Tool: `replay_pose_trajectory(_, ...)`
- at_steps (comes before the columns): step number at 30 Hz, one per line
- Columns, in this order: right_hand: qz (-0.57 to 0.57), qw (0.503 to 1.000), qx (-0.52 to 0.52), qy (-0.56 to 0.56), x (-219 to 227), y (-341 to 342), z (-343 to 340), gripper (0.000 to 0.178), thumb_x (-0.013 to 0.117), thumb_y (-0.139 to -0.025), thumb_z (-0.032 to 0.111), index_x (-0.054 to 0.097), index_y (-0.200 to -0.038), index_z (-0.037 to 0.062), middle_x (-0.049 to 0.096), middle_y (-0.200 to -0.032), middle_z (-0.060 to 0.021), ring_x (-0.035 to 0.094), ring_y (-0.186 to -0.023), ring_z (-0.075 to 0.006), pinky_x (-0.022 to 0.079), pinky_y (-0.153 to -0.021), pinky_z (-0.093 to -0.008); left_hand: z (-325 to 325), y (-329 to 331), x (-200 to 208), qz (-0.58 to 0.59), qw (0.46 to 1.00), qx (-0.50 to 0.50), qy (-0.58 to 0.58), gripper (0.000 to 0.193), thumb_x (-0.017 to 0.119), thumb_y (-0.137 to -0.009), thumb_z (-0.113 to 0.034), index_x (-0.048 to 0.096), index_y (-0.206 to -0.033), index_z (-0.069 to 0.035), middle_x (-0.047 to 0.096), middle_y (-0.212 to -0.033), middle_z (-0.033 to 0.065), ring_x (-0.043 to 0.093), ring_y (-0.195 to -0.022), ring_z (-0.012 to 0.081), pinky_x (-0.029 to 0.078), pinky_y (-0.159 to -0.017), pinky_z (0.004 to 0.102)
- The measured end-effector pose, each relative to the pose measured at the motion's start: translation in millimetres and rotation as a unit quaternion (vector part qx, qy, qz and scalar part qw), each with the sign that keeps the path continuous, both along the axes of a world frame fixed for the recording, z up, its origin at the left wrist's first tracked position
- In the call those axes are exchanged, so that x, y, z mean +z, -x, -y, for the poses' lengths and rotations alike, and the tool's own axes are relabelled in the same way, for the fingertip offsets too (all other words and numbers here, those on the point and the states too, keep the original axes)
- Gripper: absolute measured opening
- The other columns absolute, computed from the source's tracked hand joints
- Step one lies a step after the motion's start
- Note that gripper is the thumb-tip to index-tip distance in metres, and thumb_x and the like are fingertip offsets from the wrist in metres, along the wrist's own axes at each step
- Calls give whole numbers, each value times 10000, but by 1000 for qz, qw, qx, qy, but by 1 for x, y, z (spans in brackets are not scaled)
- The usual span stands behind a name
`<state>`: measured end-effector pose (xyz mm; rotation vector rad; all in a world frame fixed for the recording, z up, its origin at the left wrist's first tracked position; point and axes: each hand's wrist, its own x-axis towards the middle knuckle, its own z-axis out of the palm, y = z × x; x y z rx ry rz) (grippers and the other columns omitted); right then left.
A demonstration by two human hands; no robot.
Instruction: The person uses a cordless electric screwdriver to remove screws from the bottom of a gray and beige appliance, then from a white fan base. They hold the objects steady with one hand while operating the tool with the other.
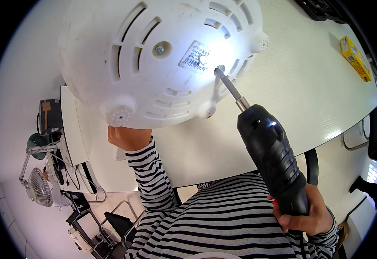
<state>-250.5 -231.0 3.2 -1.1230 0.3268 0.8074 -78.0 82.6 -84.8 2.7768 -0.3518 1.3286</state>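
A round white plastic appliance [89,56], probably a rice cooker, is tilted with its underside facing me. Vent slots, stubby feet, a paper label [194,57] and a recessed screw [159,49] show on it. My left hand [129,138] grips it from behind its lower edge, with the fingers mostly hidden. In my right hand [307,216] is a black cordless electric screwdriver [269,151], held by the lower end of its handle. Its long bit [228,83] reaches into a hole in the underside, where a bright light glares. The screw in that hole cannot be made out.
A white table [300,86] lies beneath the work. On its right side is a yellow box [355,59], with a black case [322,9] at the far edge. Off to the left are a desk fan [39,186], a dark box [50,116] and a black chair [120,226].
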Motion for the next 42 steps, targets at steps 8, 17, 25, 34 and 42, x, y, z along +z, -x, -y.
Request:
replay_pose_trajectory(8,-52,999,14,0,2,0,3,451,698,-634,137,489,-1000,-23,561,-696,-68,532,-590,-145,425,-568,-249,0,-1,-1,12,1000,-14,7,376,759,-530,-276,603,-794,-59,629,-731,61,594,-572,240,477,-516,300)
replay_pose_trajectory(17,-63,998,12,7,4,0,3,449,706,-638,149,492,-992,-25,564,-706,-75,536,-596,-152,428,-572,-253,2,1,2,1,1000,0,11,362,762,-524,-285,601,-769,-71,625,-721,49,588,-563,238,473,-509,305)
replay_pose_trajectory(25,-49,999,17,8,1,2,3,444,709,-644,151,495,-991,-25,570,-713,-80,543,-603,-155,434,-582,-255,2,1,1,-6,1000,-1,16,387,764,-526,-286,604,-800,-66,625,-726,51,595,-574,242,474,-515,304)
replay_pose_trajectory(34,-42,999,22,-16,2,-1,4,402,692,-670,102,486,-995,-15,564,-715,-55,534,-618,-124,427,-583,-253,4,0,2,-3,1000,-1,22,389,748,-542,-254,604,-849,-63,626,-735,53,595,-576,244,472,-514,307)
replay_pose_trajectory(42,-36,999,22,-25,3,-1,3,377,681,-676,77,475,-976,-17,566,-699,-54,542,-576,-122,429,-559,-248,3,2,3,-34,999,10,28,411,739,-545,-234,593,-880,-47,615,-733,65,590,-573,252,464,-513,308)
